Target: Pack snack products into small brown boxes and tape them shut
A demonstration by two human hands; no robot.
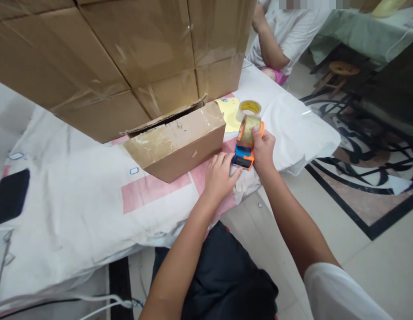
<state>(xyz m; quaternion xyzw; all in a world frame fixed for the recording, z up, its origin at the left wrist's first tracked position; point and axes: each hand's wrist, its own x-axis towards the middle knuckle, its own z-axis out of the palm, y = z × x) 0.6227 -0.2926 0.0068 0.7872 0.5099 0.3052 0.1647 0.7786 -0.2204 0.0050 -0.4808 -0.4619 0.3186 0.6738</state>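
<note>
My right hand is closed around the orange side of a tape dispenser, which has a blue and black front and a wide roll of clear tape on it. Beside it, my left hand has its fingers stretched and its thumb apart. Its fingertips are at the blue front corner of the dispenser, seemingly touching it. Just left of both hands a small cardboard box rests on the table, with clear tape over its upper face and a gap along its back edge. A loose roll of tape lies behind the dispenser.
Large taped cardboard boxes stand behind the small box. A patterned cloth covers the table. A black phone-like object lies at the left edge. Another person sits beyond the table, near a wooden stool. Cables hang at lower left.
</note>
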